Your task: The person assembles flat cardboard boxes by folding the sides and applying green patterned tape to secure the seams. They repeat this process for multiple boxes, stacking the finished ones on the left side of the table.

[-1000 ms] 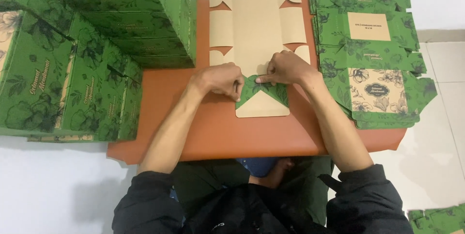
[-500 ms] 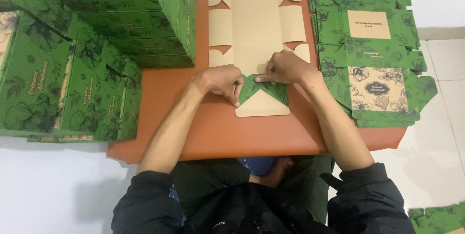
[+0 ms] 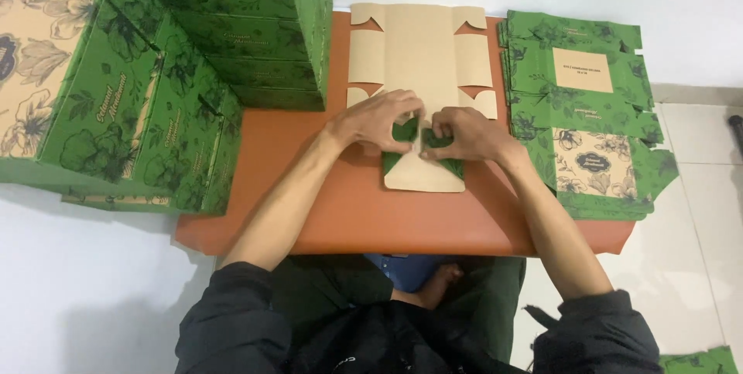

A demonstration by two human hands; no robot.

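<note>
Orange table point(image 3: 309, 219): work surface, bare strip near my lap.
Stack of folded green floral boxes point(image 3: 155, 72): far left, overhanging table edge.
Pile of flat green box blanks point(image 3: 588, 111): right side.
Unfolded kraft box blank point(image 3: 422, 64): centre, brown face up, near end folded over showing green.
My left hand point(image 3: 379, 120): fingers curled, pressing green flap.
My right hand point(image 3: 464, 136): fingers bent, pinching same fold, touching left.

We've got a black jacket point(image 3: 255, 327) on, sleeves shoved up past the elbows, forearms bare, dark green trousers point(image 3: 325, 281) below, no rings or watch showing.
</note>
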